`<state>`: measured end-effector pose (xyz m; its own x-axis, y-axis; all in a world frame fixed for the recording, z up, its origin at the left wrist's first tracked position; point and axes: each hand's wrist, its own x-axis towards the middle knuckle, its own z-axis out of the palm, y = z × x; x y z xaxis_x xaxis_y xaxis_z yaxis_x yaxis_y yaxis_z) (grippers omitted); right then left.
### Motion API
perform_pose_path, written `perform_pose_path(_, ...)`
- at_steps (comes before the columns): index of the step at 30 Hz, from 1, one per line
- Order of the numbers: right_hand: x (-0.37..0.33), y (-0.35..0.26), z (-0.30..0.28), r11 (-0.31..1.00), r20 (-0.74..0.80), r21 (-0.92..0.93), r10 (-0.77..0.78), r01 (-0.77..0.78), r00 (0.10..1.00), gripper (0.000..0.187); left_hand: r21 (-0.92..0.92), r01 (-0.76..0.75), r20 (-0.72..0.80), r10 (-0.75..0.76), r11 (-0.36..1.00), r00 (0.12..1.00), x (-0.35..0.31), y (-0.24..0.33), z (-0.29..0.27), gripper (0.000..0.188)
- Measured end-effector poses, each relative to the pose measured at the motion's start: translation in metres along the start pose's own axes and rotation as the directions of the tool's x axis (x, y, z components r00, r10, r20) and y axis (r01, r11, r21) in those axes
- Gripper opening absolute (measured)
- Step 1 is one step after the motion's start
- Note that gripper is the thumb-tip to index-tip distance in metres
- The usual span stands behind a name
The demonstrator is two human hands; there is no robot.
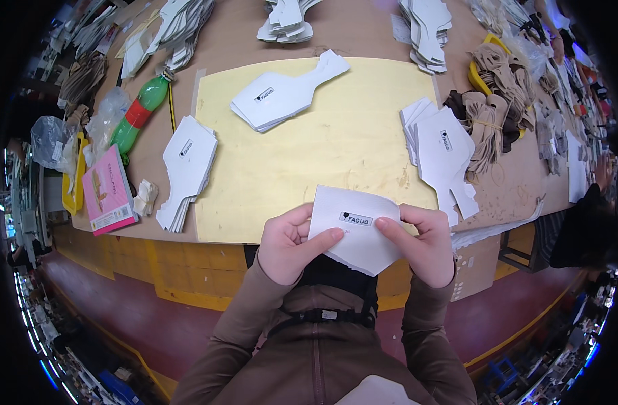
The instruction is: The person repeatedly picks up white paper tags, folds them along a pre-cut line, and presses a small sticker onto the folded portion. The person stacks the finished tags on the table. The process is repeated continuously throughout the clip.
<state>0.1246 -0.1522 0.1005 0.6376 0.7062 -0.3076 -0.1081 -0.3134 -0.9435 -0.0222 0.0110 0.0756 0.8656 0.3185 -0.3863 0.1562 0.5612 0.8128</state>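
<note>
Above the table's near edge, my left hand (287,244) and my right hand (426,244) hold a white cut piece (349,253) of sheet material, one at each side. Both thumbs press on its face, beside a small printed label; the fingers are behind it. The piece bends slightly, and its lower edge looks rough. Beyond my hands lies a paddle-shaped stack of similar white pieces (275,101) on a yellow sheet (309,158). Another stack (187,162) rests at the sheet's left edge. To the right is a fanned stack (444,152).
At the left are a green bottle (135,121) with a red band, a pink notebook (111,190) and a yellow tray (74,185). Bundled tan strips (488,125) sit at the right by a yellow bin (479,79). More white stacks (285,21) line the far side.
</note>
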Motion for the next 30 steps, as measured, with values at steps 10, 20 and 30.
perform_pose_path(10, -0.003, 0.007, 0.002, 0.999, 0.008, 0.029, 0.027, -0.027, 1.000, 0.018, 0.008, -0.004, -0.044, 0.005, 1.000, 0.999, -0.004, -0.004, -0.006, 0.027)
perform_pose_path(20, -0.002, 0.010, 0.003, 1.000, 0.015, 0.029, 0.004, -0.005, 1.000, 0.018, 0.015, -0.008, -0.041, 0.009, 1.000, 0.999, -0.003, -0.006, -0.008, 0.028)
perform_pose_path(30, 0.008, 0.018, 0.006, 0.999, 0.013, -0.017, 0.040, -0.040, 0.999, 0.021, -0.004, 0.036, -0.018, -0.037, 0.999, 0.999, 0.007, -0.016, -0.018, 0.032)
